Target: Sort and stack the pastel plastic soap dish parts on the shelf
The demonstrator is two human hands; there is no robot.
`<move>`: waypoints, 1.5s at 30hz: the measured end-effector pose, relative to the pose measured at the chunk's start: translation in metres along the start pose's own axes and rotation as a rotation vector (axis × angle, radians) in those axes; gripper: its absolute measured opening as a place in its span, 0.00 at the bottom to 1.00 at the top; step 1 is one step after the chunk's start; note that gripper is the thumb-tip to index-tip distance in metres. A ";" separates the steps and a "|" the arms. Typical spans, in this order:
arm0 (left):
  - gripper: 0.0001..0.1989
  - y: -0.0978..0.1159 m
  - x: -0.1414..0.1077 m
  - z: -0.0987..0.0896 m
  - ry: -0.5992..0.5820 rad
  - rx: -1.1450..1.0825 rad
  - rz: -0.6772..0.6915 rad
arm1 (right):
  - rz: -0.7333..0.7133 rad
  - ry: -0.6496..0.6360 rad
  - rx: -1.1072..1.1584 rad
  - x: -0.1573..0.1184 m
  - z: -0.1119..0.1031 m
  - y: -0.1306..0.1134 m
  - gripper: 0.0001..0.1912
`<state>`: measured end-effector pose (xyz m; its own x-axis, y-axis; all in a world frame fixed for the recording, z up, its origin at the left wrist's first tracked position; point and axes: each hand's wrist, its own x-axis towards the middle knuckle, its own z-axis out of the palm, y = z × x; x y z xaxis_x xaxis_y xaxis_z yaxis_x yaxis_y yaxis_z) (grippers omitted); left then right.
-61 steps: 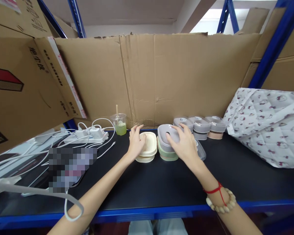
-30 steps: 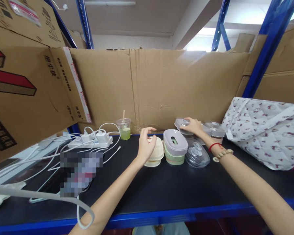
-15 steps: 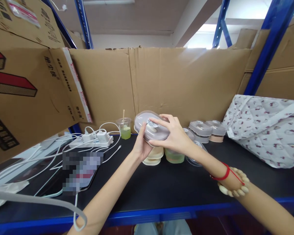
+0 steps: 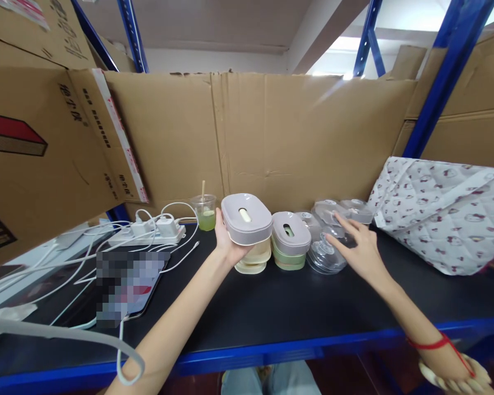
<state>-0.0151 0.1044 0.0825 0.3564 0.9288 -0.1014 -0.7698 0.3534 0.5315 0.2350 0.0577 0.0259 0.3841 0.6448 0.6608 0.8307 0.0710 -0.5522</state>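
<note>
My left hand (image 4: pixel 233 249) holds up a grey oval lunch box (image 4: pixel 247 235) from beneath and its left side. The box's top is flat grey with a pale slot in it. Behind and below stand stacked cream containers (image 4: pixel 252 266). Beside them, a grey-topped box (image 4: pixel 291 229) rests on green containers (image 4: pixel 288 260). My right hand (image 4: pixel 360 249) is over a stack of clear domed lids (image 4: pixel 326 260), its fingers spread with nothing visible gripped. Whether a fingertip touches the top lid I cannot tell.
More clear-lidded boxes (image 4: pixel 356 208) stand at the back right, beside a white quilted bag (image 4: pixel 444 214). To the left are a cup of green drink (image 4: pixel 207 219), a power strip (image 4: pixel 177 237), a phone (image 4: pixel 148 296) and tangled white cables. Cardboard (image 4: pixel 168 137) walls the back.
The clear lid has come off the grey lunch box, and the lid stack looks taller. My right hand has moved right, away from the box; my left still holds it.
</note>
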 end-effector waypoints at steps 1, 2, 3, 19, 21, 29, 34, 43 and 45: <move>0.35 -0.001 0.001 -0.001 0.009 -0.006 -0.038 | -0.017 -0.039 -0.039 -0.004 0.003 0.011 0.37; 0.34 -0.001 0.001 -0.001 0.010 -0.012 -0.061 | -0.047 -0.080 -0.074 -0.008 0.006 0.019 0.35; 0.34 -0.002 0.002 -0.002 0.003 -0.013 -0.074 | -0.079 -0.122 -0.100 -0.011 0.010 0.025 0.33; 0.15 -0.014 -0.002 0.001 -0.096 -0.012 0.087 | -0.250 -0.243 0.333 -0.006 -0.003 -0.058 0.35; 0.16 -0.019 -0.001 -0.001 -0.134 0.050 0.100 | -0.319 -0.385 0.333 -0.009 0.003 -0.082 0.39; 0.26 -0.010 0.014 -0.013 -0.088 0.083 0.287 | 0.099 -0.337 -0.190 -0.011 0.015 -0.081 0.43; 0.23 -0.003 0.013 -0.008 -0.090 -0.009 0.328 | 0.448 -0.408 -0.419 -0.037 0.006 -0.039 0.40; 0.16 -0.004 0.009 -0.005 -0.069 0.041 0.272 | 0.107 -0.274 -0.279 -0.036 0.012 -0.011 0.41; 0.16 -0.004 0.009 -0.006 -0.063 0.040 0.273 | 0.082 -0.274 -0.259 -0.027 0.014 -0.006 0.36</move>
<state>-0.0120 0.1121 0.0748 0.1721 0.9798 0.1018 -0.8206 0.0854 0.5651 0.2136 0.0501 0.0045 0.3607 0.8225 0.4398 0.8894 -0.1613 -0.4276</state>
